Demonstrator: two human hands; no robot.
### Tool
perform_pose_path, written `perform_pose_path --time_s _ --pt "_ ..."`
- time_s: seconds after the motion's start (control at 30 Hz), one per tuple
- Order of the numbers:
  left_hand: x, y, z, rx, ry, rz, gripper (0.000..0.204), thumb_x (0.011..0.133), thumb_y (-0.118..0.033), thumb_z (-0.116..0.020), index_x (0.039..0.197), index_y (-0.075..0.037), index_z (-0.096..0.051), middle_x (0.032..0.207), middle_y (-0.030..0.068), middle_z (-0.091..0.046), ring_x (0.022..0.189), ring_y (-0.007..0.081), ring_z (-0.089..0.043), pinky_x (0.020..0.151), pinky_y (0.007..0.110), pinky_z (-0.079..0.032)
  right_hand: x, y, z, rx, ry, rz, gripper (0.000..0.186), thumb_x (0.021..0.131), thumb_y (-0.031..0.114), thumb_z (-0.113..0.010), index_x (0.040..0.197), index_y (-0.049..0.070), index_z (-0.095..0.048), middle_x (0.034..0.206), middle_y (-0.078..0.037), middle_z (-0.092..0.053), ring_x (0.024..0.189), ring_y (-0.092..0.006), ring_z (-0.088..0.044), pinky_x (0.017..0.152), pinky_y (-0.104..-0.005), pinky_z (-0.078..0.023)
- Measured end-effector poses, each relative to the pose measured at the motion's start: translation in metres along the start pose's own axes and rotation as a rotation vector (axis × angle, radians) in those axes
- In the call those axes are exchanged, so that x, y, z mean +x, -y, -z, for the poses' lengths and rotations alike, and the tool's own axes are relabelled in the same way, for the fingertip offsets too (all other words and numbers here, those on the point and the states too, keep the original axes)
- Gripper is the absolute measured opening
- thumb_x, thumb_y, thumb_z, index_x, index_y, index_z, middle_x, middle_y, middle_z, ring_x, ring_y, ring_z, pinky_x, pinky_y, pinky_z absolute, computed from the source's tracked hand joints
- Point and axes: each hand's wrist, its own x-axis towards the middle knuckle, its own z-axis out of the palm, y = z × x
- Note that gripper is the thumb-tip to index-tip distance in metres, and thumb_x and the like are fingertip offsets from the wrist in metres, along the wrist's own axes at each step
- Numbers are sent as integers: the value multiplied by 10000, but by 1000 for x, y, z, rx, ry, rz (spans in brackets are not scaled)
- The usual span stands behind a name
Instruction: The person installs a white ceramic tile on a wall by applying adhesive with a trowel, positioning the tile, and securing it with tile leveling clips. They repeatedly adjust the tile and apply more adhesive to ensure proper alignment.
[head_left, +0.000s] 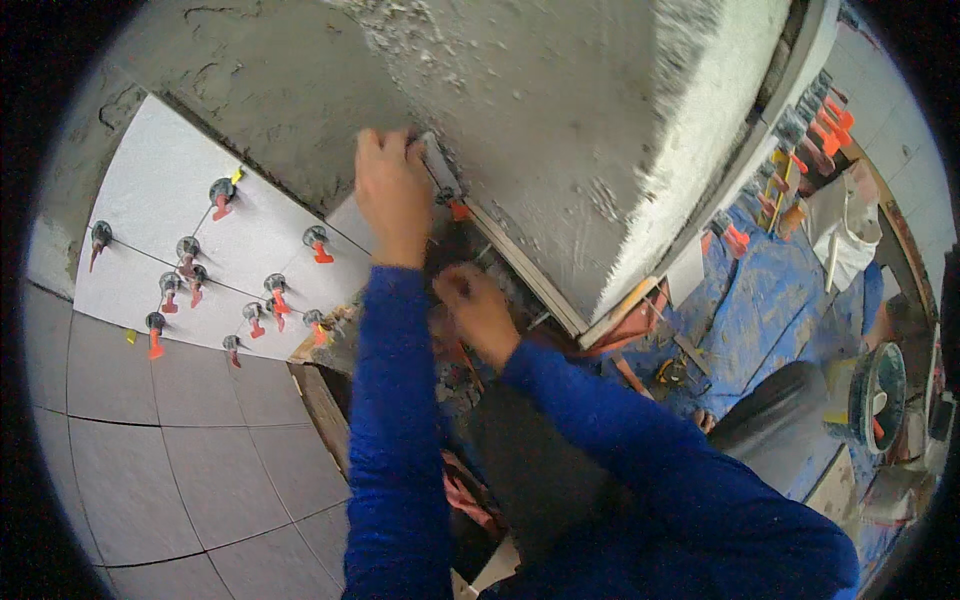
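White tiles [160,215] on the left wall carry about eleven grey-capped clips [220,192] with orange wedges. Left hand [392,190] is closed on the top edge of a narrow tile [445,175], pressing it against the mortar wall [560,110] at the corner. Right hand [478,312] sits lower at the same tile's edge, fingers curled; whether it holds anything, can't tell. Best keep the edge flush with the neighbour and the joint even. More clips, roughly six, along the right ledge [820,110]. One bucket [880,395] far right.
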Motion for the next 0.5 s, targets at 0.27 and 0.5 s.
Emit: perform_pose_path --time_s 0.27,0.5 --pt "31 2 4 295 316 -148 130 890 -137 -644 926 -63 -744 1076 131 -657 1005 355 -691 804 493 -568 -162 20 152 -93 358 -252 276 971 228 -682 1104 -14 -694 1050 -170 -720 990 -270 -689 888 -367 -523" --pt "47 -2 -2 470 420 -206 156 882 -86 -587 905 -46 -736 1039 136 -725 955 361 -731 791 475 -590 -191 -4 224 -198 253 -276 188 1001 172 -662 1057 -8 -666 786 -12 -605 632 -95 -559 618 -269 -461"
